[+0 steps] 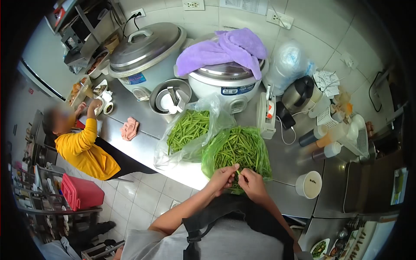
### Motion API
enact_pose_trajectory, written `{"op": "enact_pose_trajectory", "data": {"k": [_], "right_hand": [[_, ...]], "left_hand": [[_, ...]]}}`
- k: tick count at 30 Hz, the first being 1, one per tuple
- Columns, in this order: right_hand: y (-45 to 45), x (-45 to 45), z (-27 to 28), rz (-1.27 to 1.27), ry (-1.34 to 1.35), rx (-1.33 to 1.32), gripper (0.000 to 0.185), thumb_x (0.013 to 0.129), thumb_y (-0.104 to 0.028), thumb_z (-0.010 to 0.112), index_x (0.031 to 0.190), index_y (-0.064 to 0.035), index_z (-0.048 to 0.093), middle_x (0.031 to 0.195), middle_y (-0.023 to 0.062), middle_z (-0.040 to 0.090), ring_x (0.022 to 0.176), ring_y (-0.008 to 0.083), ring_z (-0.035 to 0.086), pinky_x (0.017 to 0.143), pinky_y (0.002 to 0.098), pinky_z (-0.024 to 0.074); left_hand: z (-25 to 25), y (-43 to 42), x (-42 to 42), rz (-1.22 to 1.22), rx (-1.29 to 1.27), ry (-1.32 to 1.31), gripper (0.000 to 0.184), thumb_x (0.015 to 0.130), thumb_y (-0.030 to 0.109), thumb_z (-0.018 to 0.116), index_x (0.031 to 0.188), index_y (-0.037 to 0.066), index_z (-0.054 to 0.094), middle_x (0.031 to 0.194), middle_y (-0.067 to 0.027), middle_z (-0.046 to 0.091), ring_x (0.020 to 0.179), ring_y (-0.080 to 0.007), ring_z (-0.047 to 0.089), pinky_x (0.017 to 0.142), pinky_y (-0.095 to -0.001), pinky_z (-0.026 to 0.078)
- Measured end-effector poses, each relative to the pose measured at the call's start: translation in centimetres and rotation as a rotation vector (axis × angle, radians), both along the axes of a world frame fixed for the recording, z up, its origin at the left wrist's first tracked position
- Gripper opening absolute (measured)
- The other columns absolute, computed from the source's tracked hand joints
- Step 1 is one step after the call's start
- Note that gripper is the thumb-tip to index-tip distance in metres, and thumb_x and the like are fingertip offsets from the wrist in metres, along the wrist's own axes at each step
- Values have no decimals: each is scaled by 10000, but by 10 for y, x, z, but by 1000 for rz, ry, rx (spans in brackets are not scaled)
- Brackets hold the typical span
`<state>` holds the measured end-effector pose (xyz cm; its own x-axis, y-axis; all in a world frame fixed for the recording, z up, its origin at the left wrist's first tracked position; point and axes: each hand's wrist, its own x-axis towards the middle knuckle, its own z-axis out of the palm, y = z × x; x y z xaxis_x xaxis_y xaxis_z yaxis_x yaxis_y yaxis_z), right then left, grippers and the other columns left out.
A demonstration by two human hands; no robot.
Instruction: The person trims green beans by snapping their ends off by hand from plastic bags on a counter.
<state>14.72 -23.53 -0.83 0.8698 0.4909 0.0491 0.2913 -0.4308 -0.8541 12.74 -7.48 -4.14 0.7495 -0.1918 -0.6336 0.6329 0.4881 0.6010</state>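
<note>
Beans (237, 147) sit just beyond the fingers (235, 166), likely for quick reach, left hand (222, 178) and right hand (252, 183) apparently pinching one bean (238, 172).

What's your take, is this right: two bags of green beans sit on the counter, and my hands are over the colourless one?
Not quite: the head view shows your left hand and right hand over the green bag, not the colourless bag. Two bags of green beans do sit on the counter.
</note>
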Motion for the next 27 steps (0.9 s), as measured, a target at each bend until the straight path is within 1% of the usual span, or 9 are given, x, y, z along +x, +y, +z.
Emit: {"op": "enact_pose_trajectory", "data": {"k": [3,6,10,13,16,19,22,24,27], "right_hand": [[2,0,10,-12,20,-15,141,889,-125,543,846,8,524,758,176,537,690,332,539,627,387,427],[7,-1,11,9,54,25,140,904,-131,525,871,6,531,778,191,543,726,365,551,652,410,432],[10,-4,11,48,75,112,159,933,-138,488,923,10,546,813,199,560,754,372,560,684,405,443],[13,-8,1,8,63,201,178,957,-130,470,914,27,542,800,105,593,714,207,581,685,326,465],[20,-14,11,-94,214,384,179,967,-123,448,886,12,532,763,60,563,669,156,539,644,294,449],[11,-9,-25,-141,210,424,207,979,-180,456,889,-13,540,769,42,551,663,94,519,604,266,437],[15,-5,-30,-215,582,931,214,978,-160,440,827,-33,523,702,3,477,607,57,423,544,227,368],[13,0,-34,-204,598,796,215,966,-146,444,795,-42,521,659,-21,429,585,46,382,523,228,334],[6,11,-39,-220,488,522,214,942,-132,462,763,-37,531,625,-38,415,577,46,377,520,229,325]], "left_hand": [[11,-3,-2,67,207,-138,372,884,419,616,693,124,494,603,32,455,499,-74,377,448,-212,278],[8,0,-1,101,215,-190,377,891,421,605,686,123,500,607,31,461,504,-78,381,455,-212,287],[10,6,-5,56,-66,-10,371,880,444,620,702,132,526,606,58,478,508,-40,405,437,-187,309],[7,9,-7,-12,-368,70,354,889,449,602,720,145,537,630,74,487,536,-27,414,437,-181,304],[8,2,-9,-5,-524,74,325,899,446,588,758,155,552,648,88,500,543,-21,417,438,-174,302],[6,-2,-13,77,-512,-4,281,908,435,578,839,163,565,664,93,516,543,-21,426,444,-169,314],[12,13,-3,175,-488,-48,240,916,414,572,969,180,552,672,98,514,548,-18,440,453,-169,341],[34,29,6,268,-244,-154,258,914,402,581,962,150,555,659,75,497,540,-34,438,456,-186,335],[52,80,25,327,521,-491,260,884,322,639,796,78,637,630,39,535,530,-39,433,471,-201,324]]}}
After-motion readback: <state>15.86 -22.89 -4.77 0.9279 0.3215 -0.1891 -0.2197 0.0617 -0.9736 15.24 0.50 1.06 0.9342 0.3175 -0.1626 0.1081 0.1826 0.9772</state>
